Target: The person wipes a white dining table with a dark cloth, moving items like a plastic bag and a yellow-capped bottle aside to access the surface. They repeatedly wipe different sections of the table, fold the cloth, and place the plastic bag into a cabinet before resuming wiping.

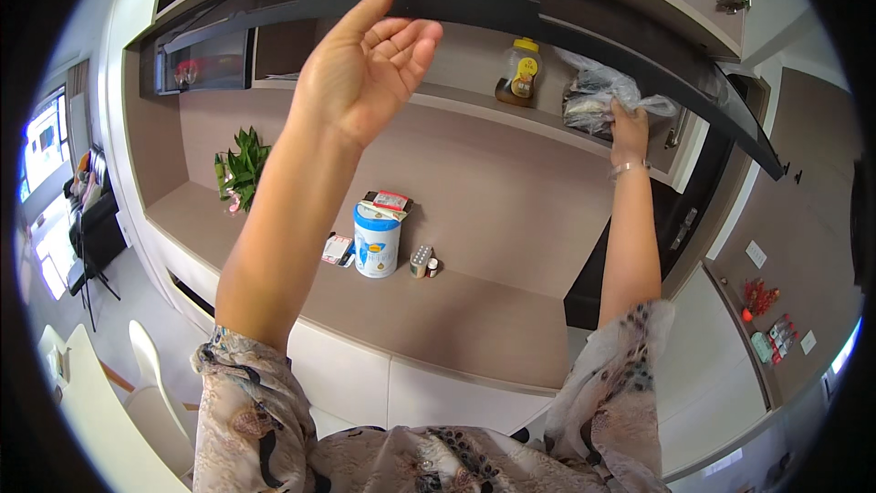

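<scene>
My left hand point(370, 78) is raised with its palm showing and fingers loosely apart. It holds nothing; the thumb lies against the lifted dark cabinet door point(438, 0), though firm contact cannot be made out. On the right, my right hand point(630, 132) has its fingers closed on a clear plastic bag point(598, 96) with dark contents too blurred to name. The bag rests at the right end of the upper shelf point(456, 102). A honey-coloured bottle with a yellow cap point(520, 73) stands upright on that shelf, left of the bag.
Below, a counter point(493, 310) bears a white-and-blue can point(376, 242) with small packets on top, plus little bottles point(425, 262) beside it. A leafy plant point(242, 169) stands at the left. A hinged cabinet door point(703, 0) hangs open at the upper right.
</scene>
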Available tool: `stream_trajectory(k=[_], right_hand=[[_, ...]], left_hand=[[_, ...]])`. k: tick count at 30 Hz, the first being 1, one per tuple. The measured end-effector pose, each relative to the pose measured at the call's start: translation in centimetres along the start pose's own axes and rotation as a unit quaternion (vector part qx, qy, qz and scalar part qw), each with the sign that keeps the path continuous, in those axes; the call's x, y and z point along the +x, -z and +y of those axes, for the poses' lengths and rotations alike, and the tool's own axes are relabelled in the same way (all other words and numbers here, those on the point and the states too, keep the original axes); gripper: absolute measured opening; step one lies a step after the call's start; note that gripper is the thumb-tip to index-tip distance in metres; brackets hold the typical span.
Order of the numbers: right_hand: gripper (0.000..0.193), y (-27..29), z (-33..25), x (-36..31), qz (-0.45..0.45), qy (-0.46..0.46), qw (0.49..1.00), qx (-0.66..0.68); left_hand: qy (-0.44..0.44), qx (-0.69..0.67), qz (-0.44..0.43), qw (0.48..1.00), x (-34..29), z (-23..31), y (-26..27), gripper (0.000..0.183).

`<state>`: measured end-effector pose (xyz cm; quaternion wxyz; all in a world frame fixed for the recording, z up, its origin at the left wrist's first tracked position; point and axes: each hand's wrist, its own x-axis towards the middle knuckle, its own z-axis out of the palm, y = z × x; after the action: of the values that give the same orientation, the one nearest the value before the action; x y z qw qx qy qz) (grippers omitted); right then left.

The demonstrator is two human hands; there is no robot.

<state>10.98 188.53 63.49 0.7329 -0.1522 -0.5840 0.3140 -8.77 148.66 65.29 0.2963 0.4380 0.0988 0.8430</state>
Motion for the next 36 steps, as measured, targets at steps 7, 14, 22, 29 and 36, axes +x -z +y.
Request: stream_trajectory(k=[7,14,22,29,36], right_hand=[[0.056,2.9,-5.2,-19.1,-0.065,0.169,0.973,-0.144],[0.039,6.8,-5.5,-25.0,-0.151,0.085,0.985,-0.022],[0.029,4.9,-3.0,-27.6,-0.162,0.003,0.987,0.022],[0.027,3.1,1.0,-29.5,-0.223,-0.05,0.972,0.048],[0.029,-1.2,3.8,-32.9,-0.299,-0.135,0.941,0.086]], left_hand=[[-0.04,0.111,0.048,0.992,0.1,-1.8,1.1,0.051],[0.027,0.233,0.054,0.971,1.5,-5.7,6.9,0.057],[0.066,0.2,0.022,0.977,3.0,-10.2,12.4,0.045],[0.102,0.284,0.047,0.952,4.5,-11.3,13.5,0.045],[0.057,0.283,0.062,0.955,4.0,-11.5,16.8,0.042]])
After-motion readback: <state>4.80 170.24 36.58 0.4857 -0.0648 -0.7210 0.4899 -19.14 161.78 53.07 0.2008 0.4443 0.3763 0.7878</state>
